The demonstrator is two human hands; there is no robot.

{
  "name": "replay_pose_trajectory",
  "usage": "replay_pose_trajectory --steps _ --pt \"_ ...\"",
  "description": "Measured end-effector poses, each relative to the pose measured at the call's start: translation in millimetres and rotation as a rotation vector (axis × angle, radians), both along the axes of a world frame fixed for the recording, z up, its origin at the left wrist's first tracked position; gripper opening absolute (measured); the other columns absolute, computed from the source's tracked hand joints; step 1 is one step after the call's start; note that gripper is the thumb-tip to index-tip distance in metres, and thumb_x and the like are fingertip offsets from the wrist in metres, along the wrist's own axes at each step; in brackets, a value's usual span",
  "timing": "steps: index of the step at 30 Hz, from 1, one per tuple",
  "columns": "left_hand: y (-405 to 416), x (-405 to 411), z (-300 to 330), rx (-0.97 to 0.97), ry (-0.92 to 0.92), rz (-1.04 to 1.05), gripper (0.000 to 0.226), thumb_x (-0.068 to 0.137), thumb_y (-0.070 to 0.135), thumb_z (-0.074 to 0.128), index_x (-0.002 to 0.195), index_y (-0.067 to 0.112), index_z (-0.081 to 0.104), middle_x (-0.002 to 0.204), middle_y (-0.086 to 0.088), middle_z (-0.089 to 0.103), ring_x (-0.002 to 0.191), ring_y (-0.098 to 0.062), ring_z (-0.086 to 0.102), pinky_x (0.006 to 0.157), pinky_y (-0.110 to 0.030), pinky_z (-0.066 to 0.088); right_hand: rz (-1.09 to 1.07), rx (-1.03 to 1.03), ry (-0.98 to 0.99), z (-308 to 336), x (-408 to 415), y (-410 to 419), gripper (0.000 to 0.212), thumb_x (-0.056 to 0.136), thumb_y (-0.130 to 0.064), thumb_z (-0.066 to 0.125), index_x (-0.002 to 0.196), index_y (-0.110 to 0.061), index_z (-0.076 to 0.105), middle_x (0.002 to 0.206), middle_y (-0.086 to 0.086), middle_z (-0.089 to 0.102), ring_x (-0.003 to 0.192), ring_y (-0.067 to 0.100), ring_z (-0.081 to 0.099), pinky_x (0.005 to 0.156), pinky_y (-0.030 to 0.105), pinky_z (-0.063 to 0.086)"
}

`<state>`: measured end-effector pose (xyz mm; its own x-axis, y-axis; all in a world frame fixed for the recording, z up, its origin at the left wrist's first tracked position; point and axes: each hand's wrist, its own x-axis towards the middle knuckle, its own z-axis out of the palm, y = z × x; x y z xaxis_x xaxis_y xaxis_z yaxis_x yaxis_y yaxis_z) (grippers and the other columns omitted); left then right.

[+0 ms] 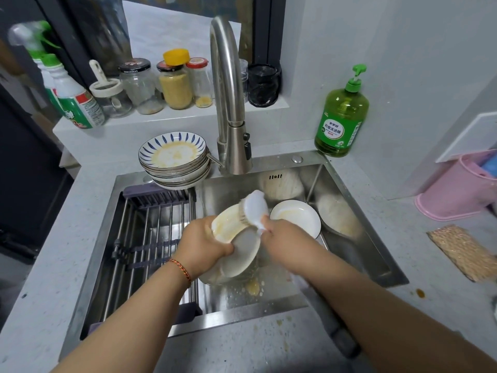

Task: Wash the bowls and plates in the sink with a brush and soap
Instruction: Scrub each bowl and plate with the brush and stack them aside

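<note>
We hold a glazed white bowl (236, 238) tilted over the steel sink (357, 211), left hand (204, 246) fingers wrapped round its rim, right hand (279, 235) fingers clenched on the white plastic brush (254, 207), bristles inside. Wet, soapy ceramic could slip and chip against the bowl (295, 216) just beside; the dirty stack (174, 160) at the table's edge looks tippy.

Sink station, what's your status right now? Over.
Left hand grips tilted white bowl. Right hand holds brush, bristles on its rim. Dirty plate waits in sink; nothing blocking.
</note>
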<state>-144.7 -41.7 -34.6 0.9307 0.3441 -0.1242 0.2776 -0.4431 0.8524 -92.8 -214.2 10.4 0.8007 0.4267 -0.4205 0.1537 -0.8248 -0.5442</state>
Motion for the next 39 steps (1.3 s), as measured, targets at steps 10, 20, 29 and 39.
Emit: replay_pose_trajectory --steps 10,20,29,39 --pt "2.2 -6.3 0.5 -0.197 0.006 0.032 0.032 0.05 0.008 0.083 0.076 0.017 0.066 0.076 0.0 0.071 0.072 -0.02 0.067 0.066 -0.036 0.057 -0.082 0.181 0.136 -2.8 2.3 -5.9 0.036 0.098 -0.018 0.038 0.132 -0.01 0.048 0.064 0.001 0.04 0.043 0.014 0.041 0.039 0.027 0.04" --pt "11.0 -6.7 -0.9 -0.549 -0.09 0.272 0.032 0.07 -0.013 0.075 0.093 0.007 0.066 0.085 -0.008 0.072 0.075 -0.025 0.069 0.062 -0.035 0.059 -0.058 -0.061 0.151 -25.2 9.5 -27.8 0.039 0.098 -0.011 0.035 0.133 -0.002 0.048 0.066 0.0 0.044 0.052 0.013 0.045 0.053 0.027 0.045" --pt "-4.5 3.9 -9.3 -0.706 -0.06 0.347 0.026 0.073 -0.014 0.07 0.09 0.005 0.067 0.088 -0.016 0.073 0.08 -0.034 0.07 0.074 -0.047 0.058 0.097 -0.146 -0.156 -26.1 -17.1 2.1 0.053 0.101 -0.036 0.029 0.151 -0.031 0.013 0.118 0.007 0.061 0.106 0.028 0.058 0.088 0.035 0.045" --pt "6.9 2.2 -11.0 -0.657 -0.033 0.323 0.031 0.073 -0.016 0.068 0.098 0.003 0.066 0.093 -0.017 0.071 0.082 -0.033 0.069 0.071 -0.042 0.058 0.041 -0.101 -0.083 -24.4 7.7 -5.1 0.052 0.1 -0.031 0.032 0.151 -0.029 0.018 0.101 0.002 0.06 0.077 0.022 0.054 0.073 0.029 0.045"
